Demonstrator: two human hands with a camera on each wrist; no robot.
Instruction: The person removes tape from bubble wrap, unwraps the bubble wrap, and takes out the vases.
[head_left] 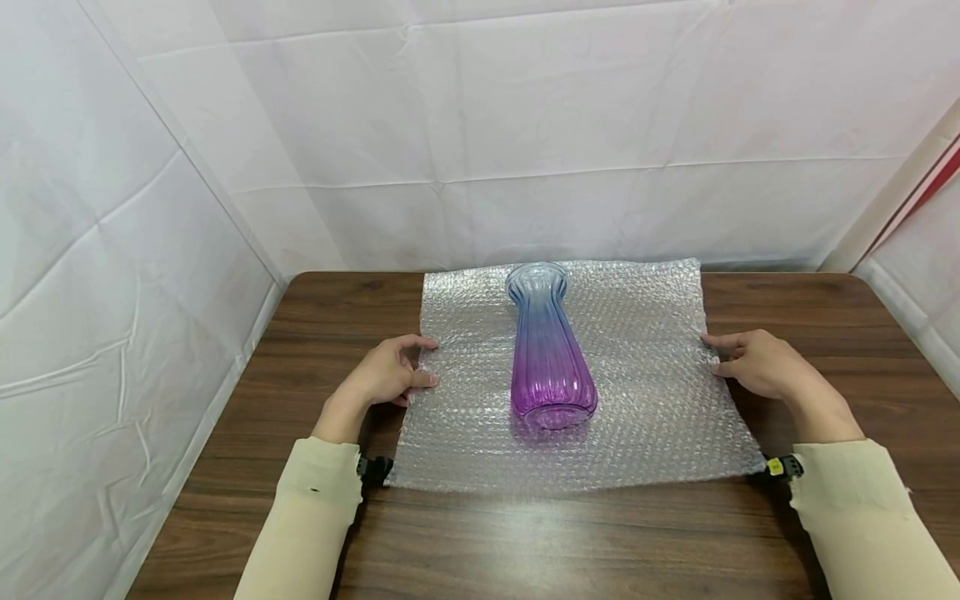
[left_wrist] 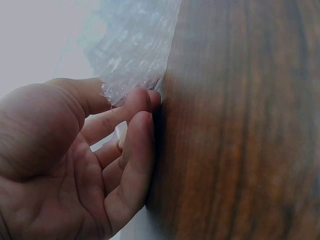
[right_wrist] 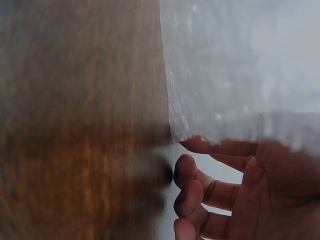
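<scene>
Evidently, left hand [head_left: 381, 375] and right hand [head_left: 765, 367] pinch opposite edges of bubble wrap [head_left: 645, 375].
The vase [head_left: 551, 358] lies on it, mouth toward the white curtain [head_left: 525, 125] behind the tabletop [head_left: 525, 542]; wrap hides part of each hand in its wrist view.

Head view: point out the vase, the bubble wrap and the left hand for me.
Vase [head_left: 551, 352]: head view, on the middle of its body.
Bubble wrap [head_left: 652, 400]: head view, on a bare stretch beside the vase.
Left hand [head_left: 386, 372]: head view, on the back of the hand.
</scene>
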